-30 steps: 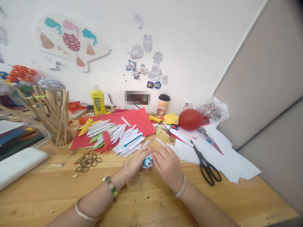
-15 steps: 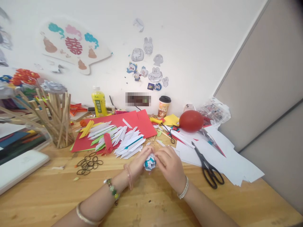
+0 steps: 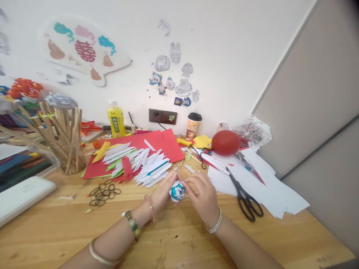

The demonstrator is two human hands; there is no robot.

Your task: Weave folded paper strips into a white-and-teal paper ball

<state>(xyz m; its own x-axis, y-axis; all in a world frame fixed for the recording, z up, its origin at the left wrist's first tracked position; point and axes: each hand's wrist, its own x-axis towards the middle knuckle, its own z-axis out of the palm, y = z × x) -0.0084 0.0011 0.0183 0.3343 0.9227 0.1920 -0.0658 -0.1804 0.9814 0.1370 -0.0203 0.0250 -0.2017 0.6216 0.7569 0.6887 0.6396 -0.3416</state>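
Observation:
A small folded paper flower (image 3: 177, 190), white with blue, sits just above the wooden table (image 3: 174, 239), pinched between both of my hands. My left hand (image 3: 162, 193) grips its left side. On its right side my right hand (image 3: 202, 194) holds it with the fingertips at the petals. Just beyond the hands lies a heap of folded white paper strips (image 3: 151, 170) on red paper (image 3: 134, 147).
Black scissors (image 3: 244, 196) lie on white sheets (image 3: 260, 186) to the right. A red balloon (image 3: 225, 142), a cup (image 3: 193, 125) and a yellow bottle (image 3: 116, 118) stand at the back. Rubber bands (image 3: 102, 189) lie at the left, near a holder of wooden sticks (image 3: 68, 140).
Both hands have turned the paper flower a little, so more of its blue and white top shows. The hands stay in the same spot on the table.

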